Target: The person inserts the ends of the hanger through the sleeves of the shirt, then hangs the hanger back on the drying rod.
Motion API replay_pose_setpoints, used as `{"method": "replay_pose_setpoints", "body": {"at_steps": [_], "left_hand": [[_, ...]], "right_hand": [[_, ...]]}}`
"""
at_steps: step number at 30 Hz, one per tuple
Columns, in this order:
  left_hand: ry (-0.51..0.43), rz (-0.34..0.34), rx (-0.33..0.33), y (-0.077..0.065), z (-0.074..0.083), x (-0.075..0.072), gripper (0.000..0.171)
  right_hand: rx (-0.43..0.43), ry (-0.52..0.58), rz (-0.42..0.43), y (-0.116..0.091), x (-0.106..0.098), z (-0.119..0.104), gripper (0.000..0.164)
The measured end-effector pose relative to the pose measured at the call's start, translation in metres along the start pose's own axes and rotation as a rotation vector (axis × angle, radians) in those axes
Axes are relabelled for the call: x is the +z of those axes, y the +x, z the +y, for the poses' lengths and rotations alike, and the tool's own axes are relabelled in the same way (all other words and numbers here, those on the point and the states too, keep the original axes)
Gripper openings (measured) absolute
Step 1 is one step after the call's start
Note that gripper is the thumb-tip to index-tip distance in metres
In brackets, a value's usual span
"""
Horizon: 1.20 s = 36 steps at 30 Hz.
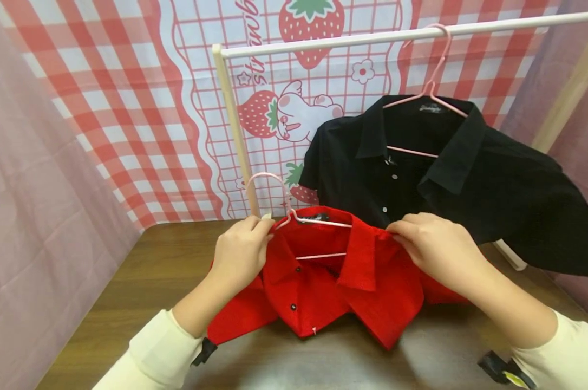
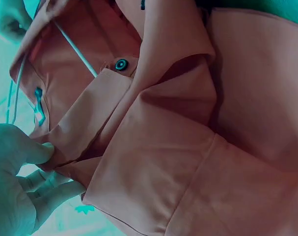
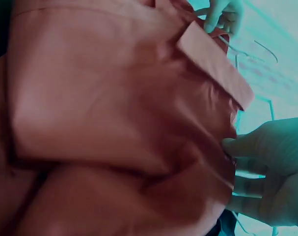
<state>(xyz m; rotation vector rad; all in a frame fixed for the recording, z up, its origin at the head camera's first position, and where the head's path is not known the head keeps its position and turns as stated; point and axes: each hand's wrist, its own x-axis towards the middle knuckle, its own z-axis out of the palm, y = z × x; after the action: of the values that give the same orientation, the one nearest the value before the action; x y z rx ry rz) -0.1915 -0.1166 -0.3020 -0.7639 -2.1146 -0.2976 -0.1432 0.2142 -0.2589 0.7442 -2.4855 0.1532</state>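
Note:
A red collared shirt (image 1: 323, 292) with dark buttons is held up above the table, a pink hanger (image 1: 269, 176) inside its neck. My left hand (image 1: 240, 246) pinches the shirt at the shoulder beside the collar; in the left wrist view the thumb of that hand (image 2: 16, 172) presses on the cloth there. On the other shoulder, my right hand (image 1: 437, 249) pinches the fabric between thumb and fingers. The right wrist view has this hand (image 3: 274, 172) at the shirt's upper edge, its fingertips partly hidden behind the cloth. The hanger's hook stands free above the collar.
A white rail (image 1: 333, 44) on a wooden stand crosses the back. From it a black shirt (image 1: 508, 184) hangs on another pink hanger (image 1: 435, 70), just behind my right hand. A brown wooden table (image 1: 143, 287) lies below. Behind is a strawberry-print cloth (image 1: 123, 108).

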Motion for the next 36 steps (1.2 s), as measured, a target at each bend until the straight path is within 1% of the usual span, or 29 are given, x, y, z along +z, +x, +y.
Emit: {"method": "replay_pose_setpoints", "body": {"at_steps": [3, 8, 11, 15, 18, 20, 24, 28, 30, 33, 36], "left_hand": [[0.0, -0.013, -0.014, 0.001, -0.005, -0.002, 0.021], [-0.008, -0.033, -0.008, 0.004, -0.007, -0.003, 0.022], [-0.01, -0.027, 0.0, 0.009, -0.006, -0.002, 0.02], [0.009, -0.036, 0.005, 0.017, -0.003, 0.0, 0.017], [0.018, -0.054, 0.008, 0.025, -0.001, 0.002, 0.016], [0.019, -0.056, 0.012, 0.03, 0.001, 0.004, 0.016], [0.012, -0.041, 0.021, 0.038, 0.003, 0.008, 0.014], [-0.005, -0.048, 0.023, 0.043, 0.004, 0.01, 0.015], [-0.021, -0.069, 0.017, 0.045, 0.003, 0.01, 0.019], [-0.056, -0.123, -0.003, 0.047, 0.002, 0.011, 0.021], [-0.11, -0.213, -0.046, 0.048, 0.001, 0.014, 0.023]], "right_hand": [[0.02, -0.004, -0.03, -0.004, -0.005, 0.004, 0.03], [0.006, 0.005, -0.099, -0.002, -0.015, 0.007, 0.031], [-0.016, 0.062, -0.153, 0.0, -0.018, 0.008, 0.031], [-0.057, 0.149, -0.259, 0.0, -0.018, 0.01, 0.028], [-0.064, 0.168, -0.309, -0.003, -0.015, 0.008, 0.027], [-0.056, 0.14, -0.312, -0.005, -0.012, 0.006, 0.027], [-0.012, 0.051, -0.293, -0.008, -0.009, 0.001, 0.027], [0.034, 0.015, -0.289, -0.01, -0.013, 0.002, 0.031], [0.05, 0.012, -0.288, -0.011, -0.016, 0.004, 0.034], [0.061, -0.004, -0.286, -0.013, -0.02, 0.008, 0.036], [0.072, -0.034, -0.297, -0.014, -0.02, 0.009, 0.038]]}}
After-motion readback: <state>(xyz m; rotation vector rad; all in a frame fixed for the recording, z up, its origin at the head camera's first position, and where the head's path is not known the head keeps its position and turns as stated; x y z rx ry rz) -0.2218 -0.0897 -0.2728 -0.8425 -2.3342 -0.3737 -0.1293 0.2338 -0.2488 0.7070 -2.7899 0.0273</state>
